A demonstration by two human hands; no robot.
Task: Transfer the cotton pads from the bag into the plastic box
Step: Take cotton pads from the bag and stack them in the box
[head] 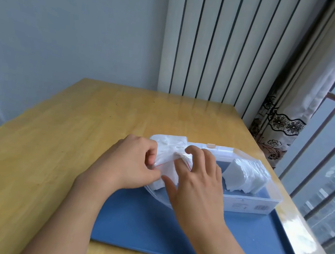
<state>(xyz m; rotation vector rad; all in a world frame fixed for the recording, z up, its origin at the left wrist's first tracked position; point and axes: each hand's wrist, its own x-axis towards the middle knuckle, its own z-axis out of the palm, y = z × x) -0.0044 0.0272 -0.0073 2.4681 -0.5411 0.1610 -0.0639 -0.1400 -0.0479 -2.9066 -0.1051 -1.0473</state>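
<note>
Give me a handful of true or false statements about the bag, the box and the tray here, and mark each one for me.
1. Both hands are on the bag. True: the left hand and right hand pinch it at its red-lined mouth.
2. The plastic box is empty. False: a stack of cotton pads already sits in its right end.
3. The box sits on a blue tray. True.
4. The tray rests on a glass table. False: the table is wooden.
5. The bag is empty. False: white pads still show inside it.
</note>
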